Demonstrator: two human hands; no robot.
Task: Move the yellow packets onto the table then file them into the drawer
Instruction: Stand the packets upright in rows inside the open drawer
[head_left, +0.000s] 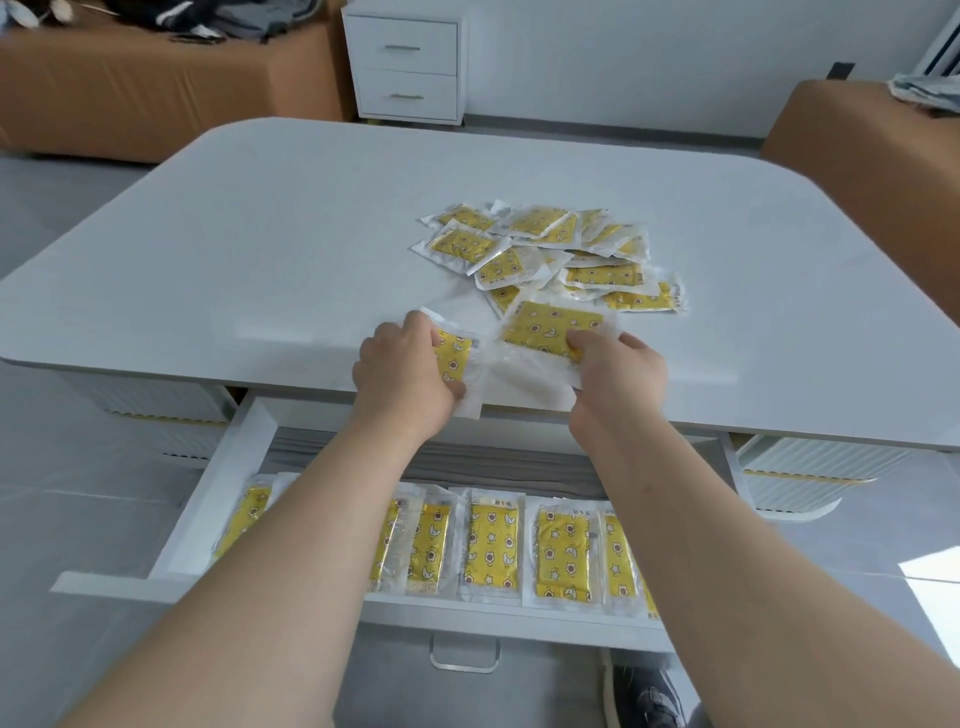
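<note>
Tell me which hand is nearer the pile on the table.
Right. The right hand pinches a packet just in front of the pile. The left hand grips another packet farther off, toward the pile's near left, at the table edge.

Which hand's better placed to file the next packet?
Left, probably. The left hand grips the near packet at the table edge, just above the open drawer; the right hand pinches the far packet farther in.

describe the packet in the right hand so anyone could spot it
On the white table, look near the front edge above the open drawer. The packet sits just short of the loose pile; it alone is pinched by the right hand.
</note>
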